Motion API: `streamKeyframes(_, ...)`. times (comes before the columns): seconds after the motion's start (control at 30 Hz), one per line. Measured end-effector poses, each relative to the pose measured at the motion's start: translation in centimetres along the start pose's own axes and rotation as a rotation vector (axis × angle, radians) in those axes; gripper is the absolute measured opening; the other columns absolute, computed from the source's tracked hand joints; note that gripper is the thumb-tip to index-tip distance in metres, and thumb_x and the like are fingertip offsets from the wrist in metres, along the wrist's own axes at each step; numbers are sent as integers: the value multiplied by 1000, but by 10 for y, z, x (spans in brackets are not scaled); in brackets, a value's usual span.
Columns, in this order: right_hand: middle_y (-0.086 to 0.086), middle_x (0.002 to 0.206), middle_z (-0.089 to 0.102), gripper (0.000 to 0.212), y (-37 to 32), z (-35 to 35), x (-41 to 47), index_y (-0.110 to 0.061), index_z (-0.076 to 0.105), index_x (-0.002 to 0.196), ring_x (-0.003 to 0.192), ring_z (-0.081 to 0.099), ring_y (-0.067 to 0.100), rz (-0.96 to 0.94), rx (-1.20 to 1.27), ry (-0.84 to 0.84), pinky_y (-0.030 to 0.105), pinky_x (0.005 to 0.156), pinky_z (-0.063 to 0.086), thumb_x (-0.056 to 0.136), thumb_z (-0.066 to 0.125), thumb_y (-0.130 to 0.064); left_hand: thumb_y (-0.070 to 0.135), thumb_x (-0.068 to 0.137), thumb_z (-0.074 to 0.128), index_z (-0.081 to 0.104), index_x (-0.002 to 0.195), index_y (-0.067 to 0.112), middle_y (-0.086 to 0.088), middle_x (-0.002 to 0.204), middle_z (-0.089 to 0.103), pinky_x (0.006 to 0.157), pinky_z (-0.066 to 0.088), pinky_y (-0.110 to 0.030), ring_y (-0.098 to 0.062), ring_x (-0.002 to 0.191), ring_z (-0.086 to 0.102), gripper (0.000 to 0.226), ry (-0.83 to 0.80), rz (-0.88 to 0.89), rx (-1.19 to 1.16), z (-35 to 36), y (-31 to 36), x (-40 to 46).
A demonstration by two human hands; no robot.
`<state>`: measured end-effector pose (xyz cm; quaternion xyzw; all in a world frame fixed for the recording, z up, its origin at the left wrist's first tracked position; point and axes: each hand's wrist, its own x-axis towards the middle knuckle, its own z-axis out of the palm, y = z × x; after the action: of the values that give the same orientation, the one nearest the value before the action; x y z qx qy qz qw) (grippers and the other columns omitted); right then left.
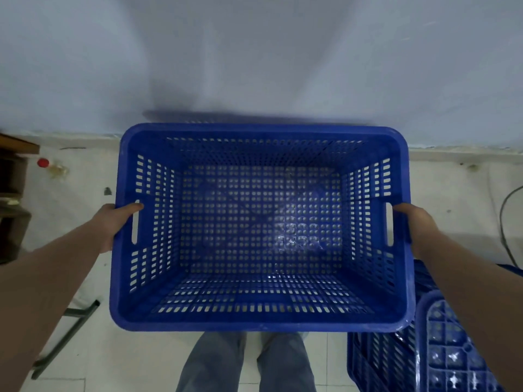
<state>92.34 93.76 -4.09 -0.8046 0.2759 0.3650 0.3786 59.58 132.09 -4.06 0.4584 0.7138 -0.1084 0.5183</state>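
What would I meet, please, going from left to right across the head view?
Wooden shelf → red cap → left hand → blue perforated crate → right hand → dark cable.

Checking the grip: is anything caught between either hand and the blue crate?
Nothing visible. The left hand grips the blue crate at its left rim, thumb over the edge; the right hand grips the right rim likewise, both directly on plastic.

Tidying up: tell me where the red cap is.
Head view, far left: the red cap lies on the floor by the wall, right of the wooden furniture and left of the held blue crate.
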Motion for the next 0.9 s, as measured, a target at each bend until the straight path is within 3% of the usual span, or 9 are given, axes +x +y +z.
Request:
streamKeyframes(0.13,1,84,59,26,-3,1,-2,-14,53,113,70,55,22,38,86,-24,32,58,43,93,52,-29,31,89,64,46,137,4,-18,131,58,94,47,-53,-39,115,57,58,28,8,-46,-1,4,3)
streamKeyframes(0.23,-1,82,57,23,-5,-1,-5,-16,54,109,70,54,19,89,190,-37,35,59,45,93,52,-32,32,87,65,43,140,7,-15,133,57,90,48,-48,-34,112,58,63,14,23,-85,-4,15,8)
streamKeyframes(0.33,-2,79,56,18,-15,-4,-4,-17,59,89,68,54,17,108,244,-37,33,58,45,92,52,-33,28,90,62,49,133,3,-14,129,58,96,46,-46,-30,99,59,52,-12,48,-79,-2,30,9)
streamKeyframes(0.4,-3,78,57,19,-19,-2,-2,-18,59,82,68,55,17,109,263,-30,34,59,46,92,52,-33,26,90,62,49,133,2,-15,131,57,98,45,-45,-31,103,59,51,-23,57,-41,-3,30,10)
streamKeyframes(0.53,-2,83,62,17,-17,-2,-3,-19,61,91,72,59,19,109,257,-41,35,63,50,90,54,-34,26,87,66,46,136,2,-16,131,57,98,46,-48,-37,118,56,59,-34,49,41,0,24,10)
streamKeyframes(0.6,-1,82,59,17,-17,-3,-4,-18,59,86,71,56,18,97,224,-54,35,61,48,92,52,-33,34,78,73,41,140,5,-15,133,55,98,45,-52,-38,117,55,75,-31,49,71,-2,20,15)
streamKeyframes(0.67,0,83,57,17,-20,-2,-7,-16,57,97,69,54,17,81,195,-46,35,57,45,93,51,-32,40,71,77,37,142,6,-15,137,52,99,44,-55,-38,118,54,88,-21,59,113,-1,18,20)
streamKeyframes(0.8,-1,76,53,19,-22,1,-16,-14,48,107,63,50,15,33,154,-25,23,39,44,96,49,-29,37,76,74,32,145,6,-13,141,47,103,41,-56,-38,123,50,87,-3,91,146,10,22,12)
streamKeyframes(0.9,-2,77,49,21,-24,2,-21,-15,45,113,64,47,15,-3,115,-31,30,49,39,97,48,-28,36,77,74,31,145,9,-16,139,49,101,42,-58,-40,121,51,85,-15,91,188,10,20,12)
